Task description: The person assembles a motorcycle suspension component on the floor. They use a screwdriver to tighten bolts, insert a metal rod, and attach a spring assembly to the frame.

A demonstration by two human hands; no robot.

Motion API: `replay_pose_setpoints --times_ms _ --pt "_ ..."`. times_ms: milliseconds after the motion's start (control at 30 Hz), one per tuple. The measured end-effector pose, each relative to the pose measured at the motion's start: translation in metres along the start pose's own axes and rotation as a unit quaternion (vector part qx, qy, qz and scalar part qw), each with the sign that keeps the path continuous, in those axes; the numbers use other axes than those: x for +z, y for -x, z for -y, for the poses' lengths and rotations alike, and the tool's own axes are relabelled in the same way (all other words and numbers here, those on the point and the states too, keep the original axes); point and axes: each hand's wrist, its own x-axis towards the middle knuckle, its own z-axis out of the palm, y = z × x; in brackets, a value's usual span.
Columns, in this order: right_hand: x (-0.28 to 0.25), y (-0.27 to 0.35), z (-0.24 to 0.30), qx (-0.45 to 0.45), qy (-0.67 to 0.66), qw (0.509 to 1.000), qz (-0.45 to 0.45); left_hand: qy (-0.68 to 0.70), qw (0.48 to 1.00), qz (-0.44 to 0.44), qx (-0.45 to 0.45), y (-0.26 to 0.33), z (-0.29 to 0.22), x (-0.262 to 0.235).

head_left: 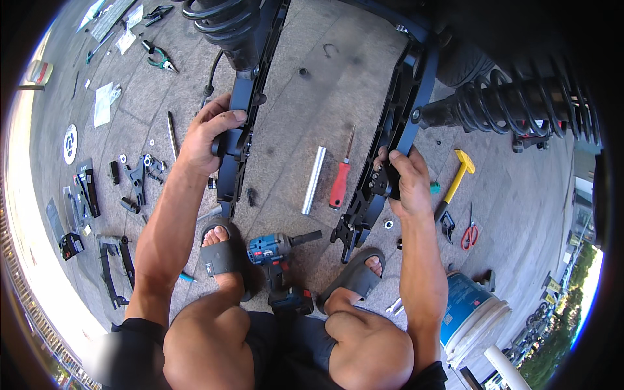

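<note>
Two long black metal arms with cut-outs stretch toward me, each joined to a coil-spring shock absorber. My left hand (211, 133) is closed round the left arm (242, 97), its thumb lying across the top. Around the near part of the right arm (374, 201) my right hand (409, 182) is closed, thumb uppermost; some of its fingers are hidden behind the metal. The left shock absorber (227, 29) rises at the top, and the right shock absorber (513, 101) runs off to the right. Between the arms lie a silver tube (314, 181) and a red-handled screwdriver (340, 179).
A blue cordless impact wrench (276, 250) stands between my sandalled feet. To the right are a yellow hammer (460, 172), red-handled scissors (469, 235) and a blue-and-white bucket (471, 312). Green-handled pliers (159, 60), brackets (136, 179) and small hardware lie across the left paving.
</note>
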Motion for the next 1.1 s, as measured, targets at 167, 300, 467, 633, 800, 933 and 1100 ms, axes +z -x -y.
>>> replay_pose_setpoints --times_ms 167,300,467,633,800,933,1100 --pt "-0.003 -0.001 -0.002 0.003 0.003 1.0 0.002 0.006 0.999 0.048 -0.001 -0.001 0.0 -0.002" --pt "-0.004 0.0 -0.002 0.001 0.007 1.0 0.005 0.0 0.999 0.051 0.004 -0.001 0.002 -0.005" --pt "-0.004 0.0 -0.002 0.0 0.013 1.0 0.009 -0.001 0.998 0.056 -0.002 -0.002 0.004 -0.007" --pt "-0.008 0.002 -0.002 0.006 0.02 1.0 0.016 -0.004 0.998 0.055 0.002 0.0 0.004 -0.005" --pt "-0.011 0.004 -0.006 0.009 0.028 0.999 0.012 -0.012 0.998 0.064 -0.009 0.004 0.007 -0.007" --pt "-0.012 0.005 -0.007 0.012 0.027 0.999 0.013 -0.01 0.997 0.074 -0.007 0.004 0.009 -0.009" --pt "-0.01 0.004 -0.005 0.011 0.016 1.0 0.013 -0.018 0.998 0.062 -0.002 0.004 0.006 -0.006"
